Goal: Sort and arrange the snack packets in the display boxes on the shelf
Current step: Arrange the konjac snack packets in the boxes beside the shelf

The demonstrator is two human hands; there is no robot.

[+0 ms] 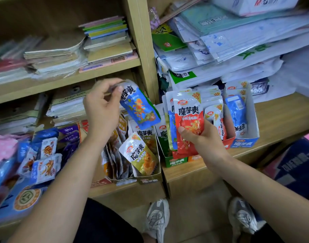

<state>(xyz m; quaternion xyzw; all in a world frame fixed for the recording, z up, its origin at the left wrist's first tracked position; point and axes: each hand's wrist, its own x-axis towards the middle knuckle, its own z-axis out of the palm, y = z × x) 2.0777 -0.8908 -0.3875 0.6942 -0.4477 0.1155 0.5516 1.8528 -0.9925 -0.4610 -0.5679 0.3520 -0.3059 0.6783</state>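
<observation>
While left fingers (118, 89) pinch a blue packet (140, 107), right fingers (185, 133) tight around a red-fronted packet bundle (188, 118).

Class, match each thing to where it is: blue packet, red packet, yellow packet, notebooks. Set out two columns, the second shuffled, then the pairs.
Things:
1 blue packet
2 red packet
3 yellow packet
4 notebooks

Places:
A held in the right hand
B on the upper shelf
C held in the left hand
D leaning in a box

Pairs: 1-C, 2-A, 3-D, 4-B
</observation>
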